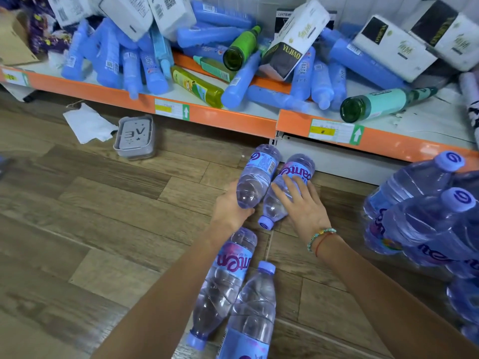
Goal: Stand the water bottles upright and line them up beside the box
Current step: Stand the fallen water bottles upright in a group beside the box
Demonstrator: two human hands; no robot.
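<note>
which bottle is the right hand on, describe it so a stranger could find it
Start at the orange-edged shelf and drop to the wooden floor just below its middle, where two water bottles lie side by side. The right hand rests on the right-hand bottle. Unlike its neighbour, its cap points toward the person.

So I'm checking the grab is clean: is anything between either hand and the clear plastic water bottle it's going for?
Nothing visible. The left hand already grips one clear plastic water bottle, and the right hand rests directly on the lying bottle beside it. The two bottles touch each other along their sides.
</note>
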